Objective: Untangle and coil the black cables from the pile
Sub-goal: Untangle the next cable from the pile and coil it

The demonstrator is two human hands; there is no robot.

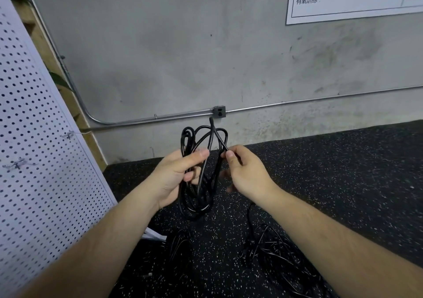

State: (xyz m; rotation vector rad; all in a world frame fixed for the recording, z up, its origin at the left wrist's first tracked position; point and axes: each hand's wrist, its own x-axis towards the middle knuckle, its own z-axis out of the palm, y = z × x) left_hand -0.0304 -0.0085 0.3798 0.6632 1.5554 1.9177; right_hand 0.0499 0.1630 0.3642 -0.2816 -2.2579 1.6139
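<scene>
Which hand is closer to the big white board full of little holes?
Left. The left hand, gripping the coiled black cable, is nearest the white perforated board; the right hand, pinching that cable, sits beyond the coil.

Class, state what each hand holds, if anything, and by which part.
The left hand grips the coiled black cable around the middle of its loops; the right hand pinches its loose end.

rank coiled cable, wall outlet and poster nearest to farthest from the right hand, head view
1. coiled cable: pinched by the right hand
2. wall outlet: on the wall just above
3. poster: high at top right
</scene>
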